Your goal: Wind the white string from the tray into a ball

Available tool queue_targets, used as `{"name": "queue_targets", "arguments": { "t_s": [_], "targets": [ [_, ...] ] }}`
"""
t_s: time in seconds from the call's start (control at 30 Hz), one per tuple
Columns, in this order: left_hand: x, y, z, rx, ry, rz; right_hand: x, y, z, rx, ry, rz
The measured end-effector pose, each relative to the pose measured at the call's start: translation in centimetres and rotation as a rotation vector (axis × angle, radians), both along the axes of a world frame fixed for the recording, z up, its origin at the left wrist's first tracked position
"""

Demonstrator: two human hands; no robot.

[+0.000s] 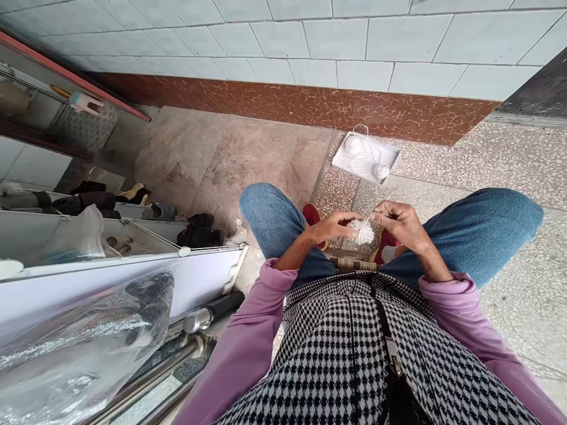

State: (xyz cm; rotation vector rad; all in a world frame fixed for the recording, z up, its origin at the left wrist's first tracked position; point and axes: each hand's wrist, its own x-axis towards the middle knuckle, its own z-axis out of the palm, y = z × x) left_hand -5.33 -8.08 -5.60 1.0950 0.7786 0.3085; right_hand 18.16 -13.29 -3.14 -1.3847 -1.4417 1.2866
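Note:
I sit with my knees apart, both hands raised between them. My left hand (pixel 333 227) pinches a small white bundle of cotton threads (pixel 364 231) from the left. My right hand (pixel 401 221) grips the same bundle at its right end, fingers curled over it. A thin white thread seems to run from the bundle toward the floor ahead. On the floor by the wall lies a white tray (pixel 352 167) holding two white balls of thread (pixel 381 171).
A shoe rack (pixel 133 227) with several shoes stands at my left, with a clear plastic bag (pixel 84 342) and metal bars near my left elbow. My red shoes (pixel 312 215) rest on the speckled floor. A tiled wall rises just beyond the tray.

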Motion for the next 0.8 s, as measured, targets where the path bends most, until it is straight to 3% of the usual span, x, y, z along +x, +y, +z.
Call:
{"name": "queue_targets", "arguments": {
  "t_s": [0.17, 0.27, 0.37, 0.43, 0.5, 0.57, 0.63, 0.7, 0.8],
  "targets": [
    [0.0, 0.1, 0.5, -0.201, -0.243, 0.299, -2.4, -0.5, -2.0, -0.012, 0.145, -0.097],
    [0.1, 0.7, 0.2, -0.146, -0.245, 0.497, -4.5, -2.0, -2.3, 0.022, 0.051, -0.052],
    [0.2, 1.1, -0.4, 0.020, -0.092, 0.633, -5.4, -3.4, -1.3, 0.049, -0.087, 0.088],
    [0.3, 0.9, -0.7, 0.146, 0.040, 0.580, -5.1, -3.7, 0.0, 0.078, -0.132, 0.163],
    [0.3, 0.4, -0.6, 0.190, 0.099, 0.394, -4.1, -3.3, 1.2, 0.113, -0.149, 0.181],
    [0.3, -0.2, -0.2, 0.113, 0.058, 0.158, -2.8, -2.5, 1.7, 0.124, -0.146, 0.133],
    [0.1, -0.5, 0.4, -0.022, -0.042, 0.014, -1.6, -1.6, 1.3, 0.101, -0.091, 0.050],
    [-0.3, -0.5, 1.1, -0.127, -0.148, 0.036, -1.0, -1.1, 0.3, 0.068, 0.008, -0.020],
    [-0.9, 0.1, 1.9, -0.210, -0.270, 0.220, -1.6, -1.5, -1.3, 0.036, 0.112, -0.067]
  ]
}}
